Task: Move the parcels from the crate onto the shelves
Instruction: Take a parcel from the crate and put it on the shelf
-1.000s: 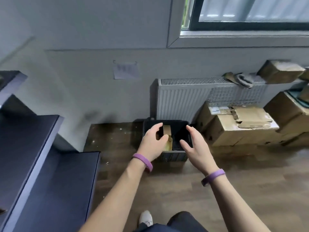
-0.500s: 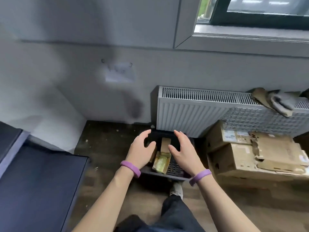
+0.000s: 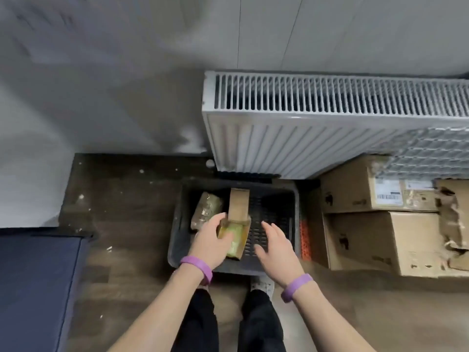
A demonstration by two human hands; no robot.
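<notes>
Over the floor crate (image 3: 177,240), left hand (image 3: 208,241) fingers (image 3: 218,217) grasp a green parcel (image 3: 235,241); right hand (image 3: 275,247) fingers released beside it.

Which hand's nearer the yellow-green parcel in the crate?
Left. The left hand grips the yellow-green parcel, thumb across its top face. The right hand is open to the parcel's right, above the mesh floor of the crate, not touching the parcel.

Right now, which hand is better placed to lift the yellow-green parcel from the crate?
Left. The left hand grips the yellow-green parcel; the right hand hovers open beside it.
</notes>
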